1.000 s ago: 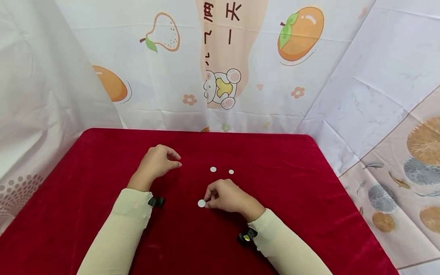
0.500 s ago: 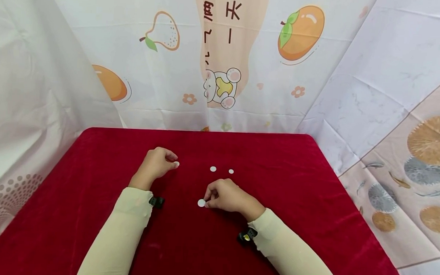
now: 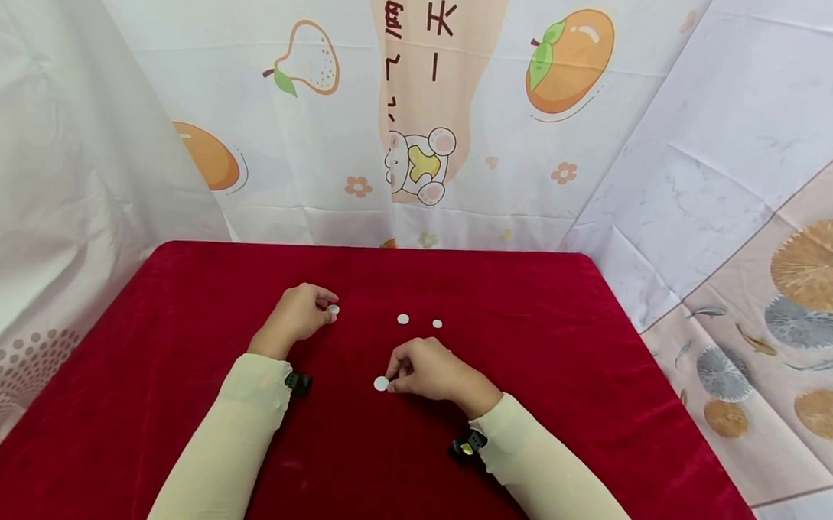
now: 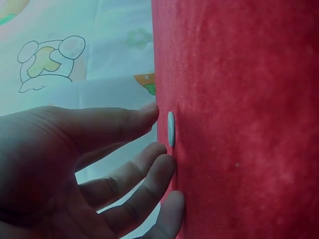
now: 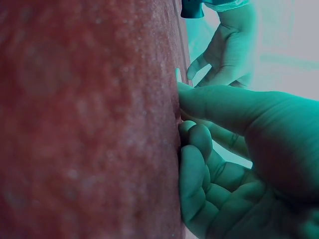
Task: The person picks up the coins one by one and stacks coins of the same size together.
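Thin white round discs of differing sizes lie on a red cloth. My left hand (image 3: 297,317) is around one white disc (image 3: 334,309) at the left. In the left wrist view, the thumb and fingers are spread apart, and that disc (image 4: 171,129) lies flat on the cloth just beyond the fingertips. Nearer to me, my right hand (image 3: 429,371) pinches the right edge of the largest white disc (image 3: 381,383), which lies on the cloth. From the right wrist, only a sliver of this disc (image 5: 178,74) shows past the thumb; the other fingers are curled.
Two smaller white discs, one in the middle (image 3: 404,319) and one to its right (image 3: 438,323), lie beyond the right hand. A tiny pale spot (image 3: 451,352) shows behind that hand's knuckles. The red cloth (image 3: 525,310) ends at a printed curtain (image 3: 310,157).
My left hand has moved slightly down and toward me, and the disc at its fingertips, hidden at first, has come into view. My right hand has stayed still at its disc.
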The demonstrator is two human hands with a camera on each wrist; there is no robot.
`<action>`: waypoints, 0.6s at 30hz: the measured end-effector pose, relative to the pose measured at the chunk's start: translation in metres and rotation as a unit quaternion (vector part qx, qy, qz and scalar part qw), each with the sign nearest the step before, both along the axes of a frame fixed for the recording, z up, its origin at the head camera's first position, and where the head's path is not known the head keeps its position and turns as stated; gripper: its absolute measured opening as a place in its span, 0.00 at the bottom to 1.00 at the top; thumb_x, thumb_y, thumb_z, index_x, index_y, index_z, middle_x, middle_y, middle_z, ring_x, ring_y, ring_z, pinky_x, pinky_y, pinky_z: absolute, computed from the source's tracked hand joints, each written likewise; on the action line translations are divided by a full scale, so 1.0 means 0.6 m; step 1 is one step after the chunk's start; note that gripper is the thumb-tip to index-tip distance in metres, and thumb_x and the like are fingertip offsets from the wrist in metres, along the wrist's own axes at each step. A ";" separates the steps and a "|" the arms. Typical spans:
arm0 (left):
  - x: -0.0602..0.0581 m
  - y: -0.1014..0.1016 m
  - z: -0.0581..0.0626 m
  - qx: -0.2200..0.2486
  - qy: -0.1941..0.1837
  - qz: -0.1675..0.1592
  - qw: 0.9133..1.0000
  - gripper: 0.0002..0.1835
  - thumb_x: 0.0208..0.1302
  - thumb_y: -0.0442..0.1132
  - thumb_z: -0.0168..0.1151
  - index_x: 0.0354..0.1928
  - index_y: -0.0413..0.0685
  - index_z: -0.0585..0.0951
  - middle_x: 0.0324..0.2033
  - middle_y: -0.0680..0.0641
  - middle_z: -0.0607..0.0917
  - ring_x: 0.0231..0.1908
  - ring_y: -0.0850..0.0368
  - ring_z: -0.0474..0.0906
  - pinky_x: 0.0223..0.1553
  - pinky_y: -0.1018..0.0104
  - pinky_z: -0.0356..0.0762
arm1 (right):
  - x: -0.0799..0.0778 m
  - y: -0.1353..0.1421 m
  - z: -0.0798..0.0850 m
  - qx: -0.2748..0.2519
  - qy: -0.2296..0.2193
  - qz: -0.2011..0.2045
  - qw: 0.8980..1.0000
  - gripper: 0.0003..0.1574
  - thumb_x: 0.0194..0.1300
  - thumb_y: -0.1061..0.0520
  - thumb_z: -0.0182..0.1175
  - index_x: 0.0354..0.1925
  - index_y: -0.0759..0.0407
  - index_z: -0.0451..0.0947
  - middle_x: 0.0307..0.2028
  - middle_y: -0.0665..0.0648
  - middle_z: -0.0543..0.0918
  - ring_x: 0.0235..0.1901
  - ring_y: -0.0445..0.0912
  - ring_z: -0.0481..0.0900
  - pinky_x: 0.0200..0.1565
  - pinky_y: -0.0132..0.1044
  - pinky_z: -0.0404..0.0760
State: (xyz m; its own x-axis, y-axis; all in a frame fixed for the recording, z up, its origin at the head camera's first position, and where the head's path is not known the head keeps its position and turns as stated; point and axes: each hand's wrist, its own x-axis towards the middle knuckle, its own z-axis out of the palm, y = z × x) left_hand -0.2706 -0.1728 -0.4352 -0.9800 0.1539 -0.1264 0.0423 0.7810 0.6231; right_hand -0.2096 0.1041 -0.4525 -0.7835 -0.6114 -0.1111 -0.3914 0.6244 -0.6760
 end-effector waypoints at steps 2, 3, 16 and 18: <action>-0.001 0.000 -0.004 -0.005 -0.005 -0.004 1.000 0.22 0.70 0.36 0.66 0.65 0.41 0.81 0.56 0.36 0.84 0.57 0.41 0.79 0.59 0.47 0.78 | 0.001 0.000 0.001 0.000 -0.001 0.001 1.000 0.07 0.61 0.57 0.76 0.32 0.45 0.87 0.23 0.42 0.84 0.24 0.37 0.79 0.29 0.29 0.77; -0.002 0.000 -0.005 -0.007 -0.008 -0.006 1.000 0.23 0.70 0.35 0.66 0.65 0.41 0.80 0.56 0.36 0.83 0.57 0.41 0.79 0.59 0.47 0.78 | 0.001 -0.001 0.001 -0.001 -0.001 0.002 1.000 0.07 0.61 0.57 0.76 0.32 0.45 0.87 0.23 0.42 0.84 0.24 0.37 0.79 0.29 0.29 0.77; -0.007 0.004 -0.010 -0.025 -0.001 -0.016 1.000 0.24 0.68 0.33 0.66 0.65 0.36 0.79 0.56 0.34 0.82 0.57 0.40 0.78 0.58 0.48 0.79 | 0.002 0.001 0.003 0.000 0.000 -0.002 1.000 0.07 0.61 0.56 0.76 0.32 0.45 0.87 0.23 0.42 0.84 0.24 0.37 0.79 0.30 0.30 0.77; -0.007 0.004 -0.010 -0.026 0.000 -0.015 1.000 0.23 0.68 0.33 0.67 0.64 0.36 0.80 0.56 0.34 0.83 0.57 0.40 0.79 0.58 0.48 0.79 | 0.002 0.001 0.003 -0.001 0.000 -0.001 1.000 0.07 0.61 0.56 0.76 0.32 0.45 0.87 0.23 0.42 0.84 0.24 0.37 0.79 0.29 0.30 0.77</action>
